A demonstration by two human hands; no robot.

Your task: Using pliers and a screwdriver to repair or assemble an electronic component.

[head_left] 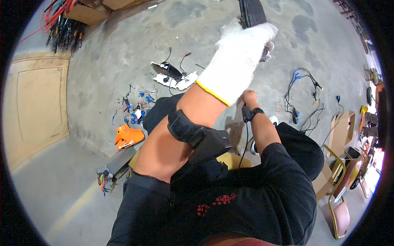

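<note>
My left hand [248, 47] wears a white knitted glove with a yellow cuff and reaches far forward. Its fingers close around a long, flat black piece [253, 14] that runs out past the top of the picture; part of that piece is hidden by the glove. Bare and closed, my right hand [249, 98] is lower down, just right of the glove's cuff. Whatever it may hold is hidden. Black straps with small devices sit on both forearms, and a cable hangs from the right one. Left of the glove, a black cover on a jagged white part [176, 81] rests on the floor.
Blue and red wire scraps [135, 108] and an orange shell [129, 136] lie at left, near a grey metal bar with wires [117, 166]. Loose cables [293, 88] spread at right, before a cardboard box [340, 133] and a pink chair [341, 215]. Black rods [65, 35] stand far left.
</note>
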